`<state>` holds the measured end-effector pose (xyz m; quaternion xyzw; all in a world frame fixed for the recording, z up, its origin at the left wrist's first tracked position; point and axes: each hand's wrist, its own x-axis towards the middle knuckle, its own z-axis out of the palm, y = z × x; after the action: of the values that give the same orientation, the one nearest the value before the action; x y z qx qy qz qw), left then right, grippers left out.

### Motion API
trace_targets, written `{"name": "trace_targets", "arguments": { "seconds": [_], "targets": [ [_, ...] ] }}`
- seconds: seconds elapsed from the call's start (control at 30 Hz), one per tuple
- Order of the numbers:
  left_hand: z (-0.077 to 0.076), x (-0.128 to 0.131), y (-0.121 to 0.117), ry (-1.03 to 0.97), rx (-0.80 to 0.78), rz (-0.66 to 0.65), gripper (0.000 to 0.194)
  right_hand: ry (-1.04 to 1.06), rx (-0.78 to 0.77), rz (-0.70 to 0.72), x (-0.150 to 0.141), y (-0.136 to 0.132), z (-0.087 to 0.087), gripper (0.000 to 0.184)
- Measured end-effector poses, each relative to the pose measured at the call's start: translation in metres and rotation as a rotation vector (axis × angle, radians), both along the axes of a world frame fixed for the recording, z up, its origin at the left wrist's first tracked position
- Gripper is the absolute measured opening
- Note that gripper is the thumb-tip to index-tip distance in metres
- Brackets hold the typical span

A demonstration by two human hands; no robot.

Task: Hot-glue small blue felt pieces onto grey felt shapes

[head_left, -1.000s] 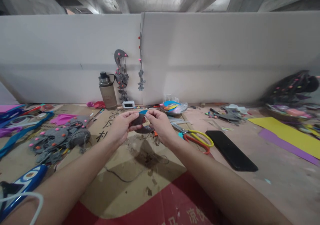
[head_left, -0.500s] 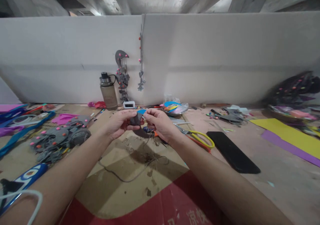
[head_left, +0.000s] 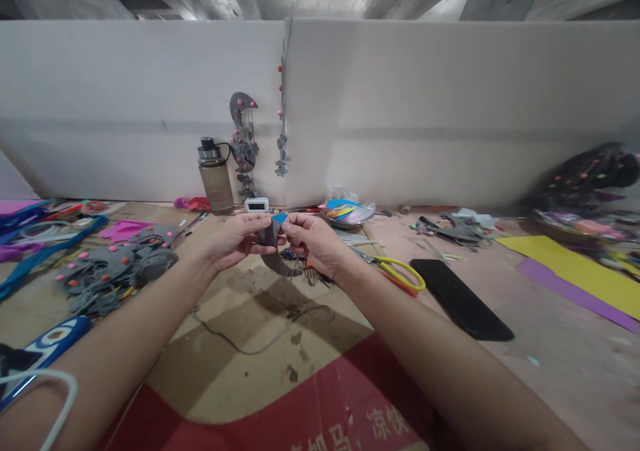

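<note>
Both my hands are raised over the cardboard, close together near the centre. My left hand (head_left: 235, 241) is closed with its thumb and fingers on a dark grey felt crescent (head_left: 278, 261), whose curved tip hangs below the fingers. At the crescent's upper end shows a small blue piece (head_left: 279, 218). My right hand (head_left: 313, 241) pinches the edge beside the blue piece; its fingertips partly hide what they hold. Below and behind the hands lie small dark and orange items, too blurred to name. A thin grey cord (head_left: 245, 352) curls on the cardboard (head_left: 215, 391).
Yellow-handled scissors (head_left: 384, 262) and a black phone (head_left: 460, 297) lie to the right. At left is a heap of grey felt pieces with coloured pompoms (head_left: 113, 264). A bottle (head_left: 216, 183), a white digital timer (head_left: 257, 199) and a dish (head_left: 353, 221) stand along the white partition (head_left: 425, 104).
The felt crescent has turned between my hands, so its lower curve shows more and the blue piece faces up in the middle. The whole view has shifted slightly.
</note>
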<state>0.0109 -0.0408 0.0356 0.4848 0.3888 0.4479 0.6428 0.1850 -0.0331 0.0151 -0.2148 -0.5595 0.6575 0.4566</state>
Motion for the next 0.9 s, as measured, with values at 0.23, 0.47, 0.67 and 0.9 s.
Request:
{"name": "trace_targets", "arguments": {
  "seconds": [0.23,0.47,0.67,0.9],
  "targets": [
    [-0.009,0.01,-0.001,-0.023,0.08,0.063,0.017,0.055,-0.081,-0.038,-0.002,-0.002,-0.001,0.034],
    [-0.022,0.016,0.001,0.044,0.159,0.089,0.03,0.105,-0.147,-0.057,-0.008,-0.002,-0.006,0.043],
    [-0.024,0.022,-0.001,0.057,0.282,0.13,0.031,0.054,-0.074,-0.285,-0.011,0.005,-0.014,0.042],
    [-0.022,0.023,-0.005,0.337,0.484,0.173,0.034,-0.105,0.041,-0.448,-0.009,0.007,-0.015,0.039]
  ]
}}
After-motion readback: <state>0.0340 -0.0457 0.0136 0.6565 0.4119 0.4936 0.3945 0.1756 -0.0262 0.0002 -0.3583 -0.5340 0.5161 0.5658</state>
